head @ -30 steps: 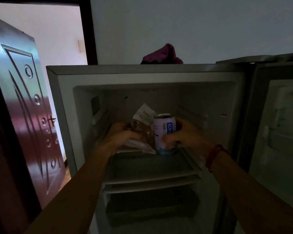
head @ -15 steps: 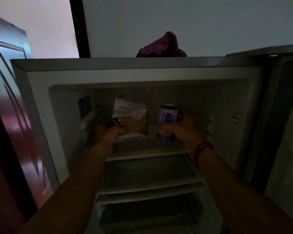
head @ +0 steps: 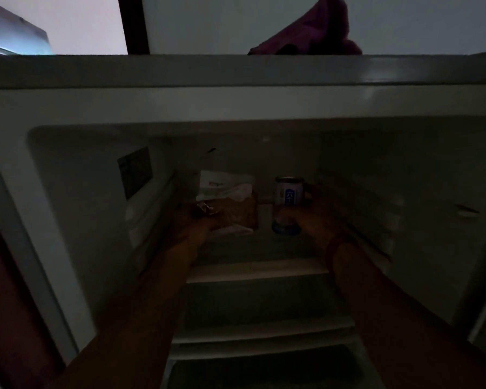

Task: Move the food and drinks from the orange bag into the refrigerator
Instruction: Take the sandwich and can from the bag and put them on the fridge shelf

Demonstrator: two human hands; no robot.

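Both my arms reach deep into the open refrigerator (head: 236,105), which is dark inside. My left hand (head: 192,220) grips a clear packet of brown food (head: 236,206) that stands at the back of the top shelf (head: 253,269). My right hand (head: 317,214) is wrapped round a white and blue drink can (head: 288,202), upright on the same shelf to the right of the packet. A red band circles my right wrist. The orange bag is out of view.
Lower shelves (head: 261,336) sit below my arms. A purple cloth (head: 312,32) lies on top of the refrigerator. A dark wooden door (head: 9,276) stands at the left, and the refrigerator's own door edge shows at the far right.
My hands have pushed the packet and the can further back onto the top shelf, and my head has moved closer to the refrigerator.
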